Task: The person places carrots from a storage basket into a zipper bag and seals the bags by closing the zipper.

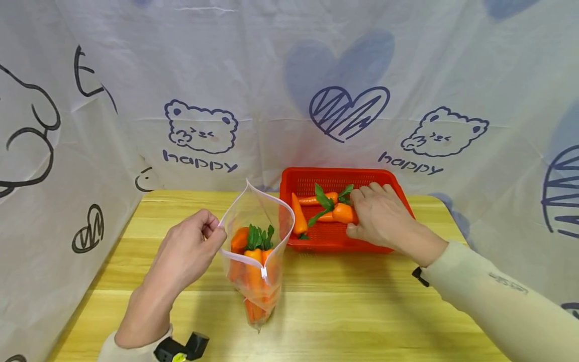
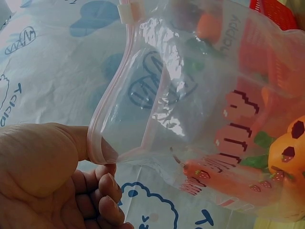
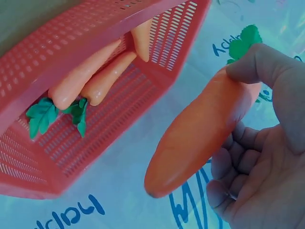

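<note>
My left hand [image 1: 192, 246] pinches the pink-edged rim of a clear zip bag [image 2: 167, 95] between thumb and fingers. The bag's mouth gapes, and a white slider [image 1: 264, 273] sits on its front rim. Inside it, several orange carrots [image 1: 254, 269] with green leaves stand roughly upright. Over the right part of the red basket [image 1: 291, 173] is my right hand [image 1: 380, 213]. Its thumb and fingers grip a carrot [image 3: 200, 133], seen plainly in the right wrist view. Other carrots [image 3: 81, 78] lie in the basket beside it.
The basket stands at the back of a wood-grain table [image 1: 353, 306], against a white printed curtain [image 1: 271, 75]. Another curtain panel [image 1: 45, 125] hangs along the left side. The bag is left of the basket and nearer to me.
</note>
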Tool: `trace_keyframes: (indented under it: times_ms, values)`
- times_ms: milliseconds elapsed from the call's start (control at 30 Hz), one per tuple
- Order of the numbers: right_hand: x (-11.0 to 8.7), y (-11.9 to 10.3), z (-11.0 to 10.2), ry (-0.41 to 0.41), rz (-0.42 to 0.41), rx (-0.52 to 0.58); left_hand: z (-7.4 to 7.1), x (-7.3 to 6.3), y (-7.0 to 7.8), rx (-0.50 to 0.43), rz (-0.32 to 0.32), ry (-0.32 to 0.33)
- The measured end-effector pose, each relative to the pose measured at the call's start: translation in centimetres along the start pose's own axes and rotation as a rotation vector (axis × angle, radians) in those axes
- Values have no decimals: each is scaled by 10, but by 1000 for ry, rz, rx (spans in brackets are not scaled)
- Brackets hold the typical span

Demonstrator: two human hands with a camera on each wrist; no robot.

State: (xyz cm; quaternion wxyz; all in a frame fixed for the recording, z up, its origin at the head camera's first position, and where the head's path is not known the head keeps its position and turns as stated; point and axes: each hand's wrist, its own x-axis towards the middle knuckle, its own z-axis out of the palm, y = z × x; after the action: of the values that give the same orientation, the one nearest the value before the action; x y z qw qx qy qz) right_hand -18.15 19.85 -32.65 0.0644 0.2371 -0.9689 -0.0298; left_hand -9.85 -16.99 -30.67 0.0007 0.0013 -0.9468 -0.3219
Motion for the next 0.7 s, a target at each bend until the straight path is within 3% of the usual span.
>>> trace_keyframes:
  times_ms: [233,400,500,700]
  values:
    - [-5,-2,-12,72,-31,-15,-1,-1,-1,3,0,6]
    - [-8,-11,-34,100,-51,0,1,0,2,-6,4,3]
    - [-5,-24,-53,67,-37,26,1,1,3,-3,9,6]
    - [12,-56,-87,-75,-3,76,1,4,6,44,26,22]
